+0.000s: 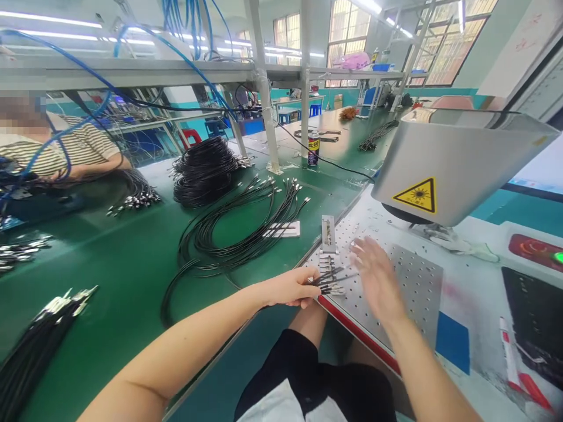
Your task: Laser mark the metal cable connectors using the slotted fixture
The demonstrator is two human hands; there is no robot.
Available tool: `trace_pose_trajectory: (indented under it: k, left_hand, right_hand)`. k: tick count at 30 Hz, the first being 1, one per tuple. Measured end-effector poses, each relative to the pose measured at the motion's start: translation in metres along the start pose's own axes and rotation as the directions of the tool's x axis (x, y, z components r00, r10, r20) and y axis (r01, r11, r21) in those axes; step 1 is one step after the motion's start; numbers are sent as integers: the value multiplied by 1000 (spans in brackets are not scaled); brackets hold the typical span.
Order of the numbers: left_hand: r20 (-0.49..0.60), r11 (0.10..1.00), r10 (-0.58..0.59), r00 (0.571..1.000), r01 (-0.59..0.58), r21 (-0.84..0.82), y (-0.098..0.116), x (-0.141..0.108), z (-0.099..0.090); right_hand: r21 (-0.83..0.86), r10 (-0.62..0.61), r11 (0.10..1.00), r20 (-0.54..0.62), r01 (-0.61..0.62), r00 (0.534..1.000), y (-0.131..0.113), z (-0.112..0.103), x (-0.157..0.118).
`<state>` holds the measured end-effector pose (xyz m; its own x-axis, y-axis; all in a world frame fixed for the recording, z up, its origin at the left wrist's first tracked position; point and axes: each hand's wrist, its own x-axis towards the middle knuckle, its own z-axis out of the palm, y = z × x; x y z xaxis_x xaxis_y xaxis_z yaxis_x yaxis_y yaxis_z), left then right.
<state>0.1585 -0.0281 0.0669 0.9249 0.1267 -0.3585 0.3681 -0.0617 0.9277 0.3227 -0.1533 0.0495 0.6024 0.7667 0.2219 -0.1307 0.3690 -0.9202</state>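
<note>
My left hand (297, 287) is closed around several black cables near the red front edge of the perforated metal plate (416, 281). The cables' metal-tipped ends (332, 289) stick out to the right over the plate. My right hand (373, 272), smeared by motion, hovers over the plate just right of these ends, its fingers stretched out. Beyond my left hand stands a small metal fixture (328, 234) with a slot down its middle. Looped black cables (220, 240) lie on the green table, partly across a white slotted block (290, 229).
A grey machine head (453, 170) with a laser warning sign overhangs the plate. Coiled cables (204, 170) and a spray can (313, 147) stand farther back. Another cable bundle (48, 334) lies at left. A person in a striped top sits across the table. Pens (510, 354) lie right.
</note>
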Motion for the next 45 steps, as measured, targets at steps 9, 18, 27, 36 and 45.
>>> trace_pose_trajectory:
  k: [9,18,27,36,45]
  left_hand:
    - [-5,985,-58,998,58,165,8,14,12]
    - [-260,818,197,945,-13,575,22,18,9]
    - [-289,676,204,935,79,733,17,25,20]
    - [-308,706,214,927,71,705,29,18,12]
    - [-168,693,145,975,21,721,19,32,11]
  right_hand:
    - [-411,115,912,249,-3,962,7,9,-1]
    - [-418,52,908,47,-28,998,9,6,-8]
    - [-675,-203,669,237,312,950,21,14,-13]
    - [-695,-269,620,249,365,930,26,9,-14]
    - [-720,-89,598,377,352,922,28,2,-5]
